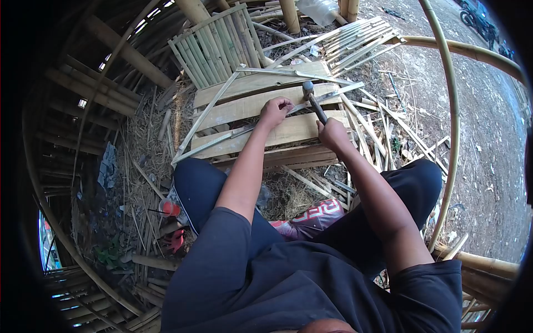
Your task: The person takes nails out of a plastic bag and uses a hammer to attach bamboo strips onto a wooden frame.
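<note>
My right hand (335, 135) is wrapped round the handle of a hammer (315, 102), whose metal head points away from me over the plank bench (236, 110). To its left, my left hand (276, 112) has its fingers pinched together just above a long, pale bamboo strip (233, 133). Whatever the fingertips hold is too small to make out. The strip lies slantwise across the bench and appears to meet another strip (208, 114) at the lower left corner. A further strip (277, 71) runs along the far side, so the strips outline a rough triangle.
A slatted bamboo panel (214, 47) leans at the bench's far left; another slatted piece (358, 44) lies far right. Loose bamboo offcuts (369, 130) litter the ground. Curved bamboo poles (452, 111) rise at right. A cup with red contents (169, 208) stands by my left knee.
</note>
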The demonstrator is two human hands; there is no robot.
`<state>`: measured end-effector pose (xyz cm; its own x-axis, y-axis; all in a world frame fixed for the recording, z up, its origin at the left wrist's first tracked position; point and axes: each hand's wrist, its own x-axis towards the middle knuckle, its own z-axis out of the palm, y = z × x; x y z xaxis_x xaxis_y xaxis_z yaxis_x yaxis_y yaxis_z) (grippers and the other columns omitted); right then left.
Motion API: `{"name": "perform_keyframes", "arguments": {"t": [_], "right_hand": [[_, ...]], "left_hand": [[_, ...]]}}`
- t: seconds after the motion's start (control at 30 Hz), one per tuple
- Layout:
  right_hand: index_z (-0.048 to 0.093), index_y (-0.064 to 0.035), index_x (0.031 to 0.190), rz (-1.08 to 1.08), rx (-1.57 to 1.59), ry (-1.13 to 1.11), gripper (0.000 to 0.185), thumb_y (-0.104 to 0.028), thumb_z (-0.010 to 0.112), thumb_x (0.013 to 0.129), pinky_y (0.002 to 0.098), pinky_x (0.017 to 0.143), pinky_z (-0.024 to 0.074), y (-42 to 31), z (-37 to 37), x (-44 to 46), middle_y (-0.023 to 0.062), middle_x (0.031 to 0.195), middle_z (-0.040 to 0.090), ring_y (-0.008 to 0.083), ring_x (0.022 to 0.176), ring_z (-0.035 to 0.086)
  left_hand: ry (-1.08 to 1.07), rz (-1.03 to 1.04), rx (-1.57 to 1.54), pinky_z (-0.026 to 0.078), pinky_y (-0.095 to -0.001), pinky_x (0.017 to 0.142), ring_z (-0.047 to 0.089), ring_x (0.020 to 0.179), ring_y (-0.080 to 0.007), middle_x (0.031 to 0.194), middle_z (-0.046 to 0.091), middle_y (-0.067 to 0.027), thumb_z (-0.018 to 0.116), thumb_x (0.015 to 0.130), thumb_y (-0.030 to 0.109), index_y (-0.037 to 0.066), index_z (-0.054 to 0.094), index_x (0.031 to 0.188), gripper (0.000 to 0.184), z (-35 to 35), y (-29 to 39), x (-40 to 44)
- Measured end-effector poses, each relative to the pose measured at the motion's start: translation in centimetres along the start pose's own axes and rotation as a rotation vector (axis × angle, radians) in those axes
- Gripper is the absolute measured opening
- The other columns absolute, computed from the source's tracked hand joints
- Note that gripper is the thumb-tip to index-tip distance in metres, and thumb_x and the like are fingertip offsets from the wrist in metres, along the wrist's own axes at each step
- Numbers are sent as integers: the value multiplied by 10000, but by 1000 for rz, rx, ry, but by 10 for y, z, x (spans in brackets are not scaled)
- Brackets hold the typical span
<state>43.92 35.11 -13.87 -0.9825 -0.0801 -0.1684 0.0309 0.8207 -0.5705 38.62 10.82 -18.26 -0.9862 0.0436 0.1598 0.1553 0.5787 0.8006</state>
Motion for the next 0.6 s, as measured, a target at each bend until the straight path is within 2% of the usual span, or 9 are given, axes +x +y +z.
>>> {"name": "perform_keyframes", "arguments": {"t": [0.17,0.37,0.47,0.6], "right_hand": [[704,68,970,10,-26,-12,491,-411,597,1003,513,835,573,-4,1,1,314,947,717,463,929,717],[702,74,957,-32,-1,-6,528,-441,591,1001,538,810,551,0,-4,2,338,893,696,497,892,697],[701,76,913,-45,4,-17,531,-440,603,999,542,768,547,0,-10,2,335,847,688,497,840,694],[683,77,887,-150,52,56,500,-403,603,1007,556,762,548,-8,-25,-22,325,822,688,497,826,693]], "left_hand": [[28,3,-106,537,-293,745,690,797,-136,902,764,-57,780,916,150,78,768,990,103,-1,1,-3],[58,129,-46,555,-295,736,707,781,-146,908,765,-66,808,886,129,47,771,967,121,-4,15,-13],[92,134,-20,547,-282,782,708,836,-118,894,766,-57,834,857,141,38,772,948,151,-6,23,-16],[104,72,-84,552,-289,770,713,823,-135,896,760,-67,842,838,133,38,780,920,140,-6,24,-18]]}}
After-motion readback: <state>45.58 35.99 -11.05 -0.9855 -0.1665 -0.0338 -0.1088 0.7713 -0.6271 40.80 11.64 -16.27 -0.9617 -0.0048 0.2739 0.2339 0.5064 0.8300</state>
